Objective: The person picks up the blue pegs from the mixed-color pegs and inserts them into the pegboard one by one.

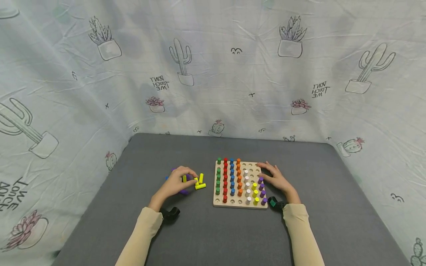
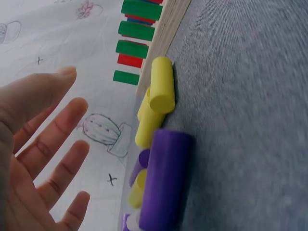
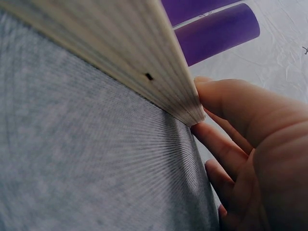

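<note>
Loose yellow pegs [image 1: 199, 181] lie on the grey mat just left of the pegboard [image 1: 240, 204]: your left hand [image 1: 176, 181] hovers open-fingered over them and could roll them away, while your right hand [image 1: 277, 178], fingers flat on the board's right edge, could jolt seated pegs.
</note>
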{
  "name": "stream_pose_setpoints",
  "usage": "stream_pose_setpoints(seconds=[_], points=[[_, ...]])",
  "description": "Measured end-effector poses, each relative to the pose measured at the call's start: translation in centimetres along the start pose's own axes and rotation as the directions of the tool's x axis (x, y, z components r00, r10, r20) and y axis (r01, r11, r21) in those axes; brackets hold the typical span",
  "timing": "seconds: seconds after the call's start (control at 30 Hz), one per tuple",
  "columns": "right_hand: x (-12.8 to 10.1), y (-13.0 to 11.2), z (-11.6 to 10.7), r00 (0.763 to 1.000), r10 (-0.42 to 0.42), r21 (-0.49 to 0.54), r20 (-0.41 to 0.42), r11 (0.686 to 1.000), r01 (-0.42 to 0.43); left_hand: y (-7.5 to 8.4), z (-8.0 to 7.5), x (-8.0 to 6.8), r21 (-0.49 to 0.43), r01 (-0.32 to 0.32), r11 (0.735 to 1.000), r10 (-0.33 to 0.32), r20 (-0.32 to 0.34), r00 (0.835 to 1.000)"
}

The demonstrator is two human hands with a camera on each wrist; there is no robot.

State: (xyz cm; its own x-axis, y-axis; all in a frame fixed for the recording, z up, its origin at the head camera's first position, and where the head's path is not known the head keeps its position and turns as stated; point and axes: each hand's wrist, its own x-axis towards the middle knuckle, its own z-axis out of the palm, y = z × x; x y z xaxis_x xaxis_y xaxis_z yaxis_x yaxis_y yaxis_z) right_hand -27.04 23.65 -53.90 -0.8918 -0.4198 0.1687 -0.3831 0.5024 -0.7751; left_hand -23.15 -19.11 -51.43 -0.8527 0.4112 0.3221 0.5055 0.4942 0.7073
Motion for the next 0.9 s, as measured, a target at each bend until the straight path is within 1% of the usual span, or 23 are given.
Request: stream_pose_setpoints(seconds=[0.03, 0.17, 0.23, 0.3, 0.37, 0.53, 0.63, 0.7, 0.8, 0.9], points=[[0.1, 0.6, 0.1, 1.000, -0.006, 0.001, -0.004, 1.000, 0.006, -0.1, -0.1, -0.1, 0.007, 0.002, 1.000, -0.002, -0.011, 1.000], [-0.1, 1.2, 0.2, 0.998, -0.067, 0.037, -0.019, 0.997, 0.067, -0.4, -0.4, -0.7, 0.045, 0.035, 0.998, -0.032, -0.055, 0.998], [-0.1, 1.3, 0.2, 0.994, -0.101, 0.045, -0.030, 0.994, 0.102, -0.5, -0.6, -0.9, 0.051, 0.050, 0.997, -0.046, -0.073, 0.996], [-0.2, 1.3, 0.3, 0.993, -0.109, 0.046, -0.032, 0.993, 0.111, -0.5, -0.7, -1.1, 0.060, 0.062, 0.996, -0.057, -0.089, 0.994], [-0.2, 1.1, 0.2, 0.996, -0.089, 0.043, -0.032, 0.995, 0.090, -0.6, -0.8, -1.3, 0.068, 0.067, 0.995, -0.060, -0.105, 0.993], [0.1, 0.8, 0.1, 1.000, -0.002, 0.010, -0.007, 1.000, 0.002, -1.3, -1.3, -2.1, 0.104, 0.083, 0.991, -0.066, -0.155, 0.986], [0.1, 0.2, 0.0, 1.000, 0.009, -0.005, 0.005, 1.000, -0.009, -1.7, -1.7, -2.6, 0.138, 0.099, 0.985, -0.071, -0.196, 0.978], [0.0, -0.7, -0.1, 1.000, 0.009, 0.003, 0.005, 1.000, -0.009, -2.0, -2.0, -3.0, 0.149, 0.111, 0.983, -0.077, -0.217, 0.973], [-0.2, -2.3, -0.3, 1.000, 0.008, 0.017, 0.005, 1.000, -0.009, -2.2, -2.3, -3.4, 0.160, 0.119, 0.980, -0.079, -0.239, 0.968], [-0.4, -3.4, -0.5, 1.000, 0.009, 0.012, 0.016, 1.000, -0.009, -2.3, -2.6, -3.8, 0.165, 0.148, 0.975, -0.103, -0.251, 0.962]])
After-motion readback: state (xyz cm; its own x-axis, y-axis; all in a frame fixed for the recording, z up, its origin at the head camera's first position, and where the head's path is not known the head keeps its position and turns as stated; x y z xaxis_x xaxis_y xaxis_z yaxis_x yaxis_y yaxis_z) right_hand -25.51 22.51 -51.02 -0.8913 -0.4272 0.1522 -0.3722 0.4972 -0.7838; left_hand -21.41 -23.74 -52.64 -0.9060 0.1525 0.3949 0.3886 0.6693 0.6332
